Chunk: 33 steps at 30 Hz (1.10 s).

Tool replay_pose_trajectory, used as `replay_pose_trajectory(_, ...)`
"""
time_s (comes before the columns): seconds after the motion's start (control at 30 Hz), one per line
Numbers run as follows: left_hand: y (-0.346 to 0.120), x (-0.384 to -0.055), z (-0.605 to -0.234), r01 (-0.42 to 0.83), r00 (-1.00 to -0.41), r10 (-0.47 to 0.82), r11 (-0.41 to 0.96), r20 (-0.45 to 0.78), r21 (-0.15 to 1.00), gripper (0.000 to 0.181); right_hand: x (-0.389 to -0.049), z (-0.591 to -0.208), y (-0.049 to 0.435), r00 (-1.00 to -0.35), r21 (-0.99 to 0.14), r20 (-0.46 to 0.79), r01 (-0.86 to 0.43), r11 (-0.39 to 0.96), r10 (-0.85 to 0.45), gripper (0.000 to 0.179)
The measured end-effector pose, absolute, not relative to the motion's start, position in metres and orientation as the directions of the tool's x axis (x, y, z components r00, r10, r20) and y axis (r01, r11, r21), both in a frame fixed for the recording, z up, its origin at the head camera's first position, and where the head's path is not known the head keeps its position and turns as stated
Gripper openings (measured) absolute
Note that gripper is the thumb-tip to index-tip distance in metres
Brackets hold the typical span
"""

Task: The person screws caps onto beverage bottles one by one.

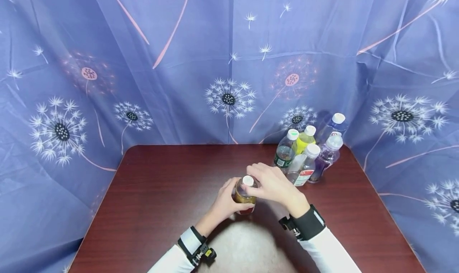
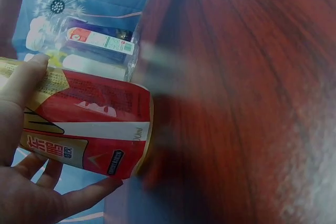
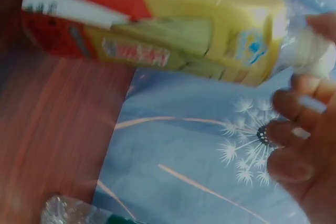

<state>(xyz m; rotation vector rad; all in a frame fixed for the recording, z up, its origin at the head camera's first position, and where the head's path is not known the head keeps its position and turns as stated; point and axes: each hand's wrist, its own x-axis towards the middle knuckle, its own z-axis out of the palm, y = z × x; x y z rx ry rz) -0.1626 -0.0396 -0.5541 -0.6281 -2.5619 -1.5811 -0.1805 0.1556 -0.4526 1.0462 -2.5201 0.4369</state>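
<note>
A drink bottle with a red and gold label (image 1: 246,200) stands upright near the middle of the table, its white cap (image 1: 248,180) on top. My left hand (image 1: 226,200) grips the bottle's body, thumb on the near side and fingers round the far side. In the left wrist view the red lower label (image 2: 105,119) shows below the fingers. My right hand (image 1: 274,184) is over the top and pinches the white cap between thumb and finger. The right wrist view shows the cap (image 3: 315,59) between its fingertips, with the other fingers loosely bent below.
At the table's back right stand several bottles: a clear one with a green label (image 1: 284,155), a yellow one (image 1: 305,140), a clear one with a red-and-white label (image 1: 305,173), a purple one (image 1: 325,158) and a blue one (image 1: 337,126). A blue dandelion-print curtain (image 1: 186,85) surrounds the brown table (image 1: 154,193).
</note>
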Motion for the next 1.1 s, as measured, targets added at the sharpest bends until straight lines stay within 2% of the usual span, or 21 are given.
replay_pose_trajectory(0.13,-0.039,-0.163,-0.554,0.386,-0.911,0.314,0.411,0.269,0.826,0.076,-0.194,-0.457,0.153,-0.5,-0.044,0.546,-0.819,0.572,-0.673,0.032)
replay_pose_trajectory(0.23,-0.038,-0.161,-0.557,0.399,-0.905,0.318,0.408,0.282,0.821,0.076,-0.194,-0.464,0.15,-0.453,-0.004,0.618,-0.819,0.574,-0.642,0.032)
replay_pose_trajectory(0.3,-0.037,-0.161,-0.558,0.409,-0.902,0.313,0.408,0.295,0.816,0.075,-0.192,-0.468,0.147,-0.469,-0.007,0.651,-0.79,0.613,-0.597,0.031)
replay_pose_trajectory(0.37,-0.037,-0.161,-0.557,0.41,-0.903,0.308,0.407,0.3,0.816,0.074,-0.186,-0.471,0.142,-0.516,-0.028,0.674,-0.733,0.68,-0.529,0.031)
replay_pose_trajectory(0.43,-0.037,-0.162,-0.556,0.41,-0.904,0.303,0.406,0.303,0.817,0.073,-0.179,-0.473,0.137,-0.58,-0.07,0.69,-0.649,0.757,-0.434,0.032)
replay_pose_trajectory(0.53,-0.036,-0.163,-0.554,0.408,-0.905,0.294,0.406,0.306,0.817,0.074,-0.169,-0.476,0.127,-0.639,-0.118,0.717,-0.504,0.856,-0.278,0.035)
replay_pose_trajectory(0.67,-0.034,-0.162,-0.552,0.416,-0.905,0.278,0.434,0.321,0.799,0.075,-0.16,-0.478,0.117,-0.637,-0.127,0.754,-0.383,0.915,-0.162,0.038)
replay_pose_trajectory(0.77,-0.035,-0.162,-0.553,0.429,-0.9,0.287,0.45,0.328,0.784,0.075,-0.162,-0.479,0.122,-0.632,-0.1,0.745,-0.422,0.901,-0.213,0.042)
replay_pose_trajectory(0.93,-0.039,-0.165,-0.552,0.433,-0.889,0.341,0.413,0.305,0.801,0.074,-0.179,-0.47,0.147,-0.617,-0.078,0.629,-0.655,0.752,-0.473,0.051)
replay_pose_trajectory(1.03,-0.042,-0.168,-0.551,0.431,-0.883,0.37,0.401,0.287,0.808,0.075,-0.193,-0.463,0.153,-0.549,-0.07,0.579,-0.77,0.634,-0.603,0.049)
replay_pose_trajectory(1.1,-0.044,-0.169,-0.551,0.43,-0.882,0.377,0.404,0.282,0.807,0.076,-0.2,-0.461,0.15,-0.481,-0.041,0.582,-0.823,0.567,-0.656,0.043)
